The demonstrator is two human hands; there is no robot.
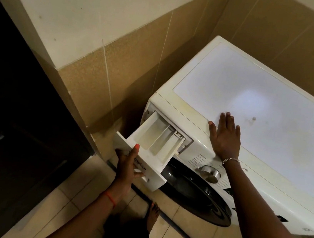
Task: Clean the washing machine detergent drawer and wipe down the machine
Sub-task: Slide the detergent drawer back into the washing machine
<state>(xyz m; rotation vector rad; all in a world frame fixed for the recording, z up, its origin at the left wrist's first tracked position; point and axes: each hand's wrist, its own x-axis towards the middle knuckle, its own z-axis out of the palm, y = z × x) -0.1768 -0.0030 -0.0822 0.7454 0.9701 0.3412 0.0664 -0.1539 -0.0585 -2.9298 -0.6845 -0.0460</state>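
The left hand (127, 165) grips the front panel of the drawer (155, 138), thumb over its top edge; the drawer stands pulled out from the washing machine (255, 104). The right hand (225, 136) lies flat, fingers straight, on the machine's top near the dial (210, 173)

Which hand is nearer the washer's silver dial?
Right. The right hand lies flat on the machine top just above the dial; the left hand grips the pulled-out detergent drawer, farther away.

Pulled-out drawer (155, 136) blocks narrow gap beside tiled wall (96, 82); open room over machine top (274, 107).
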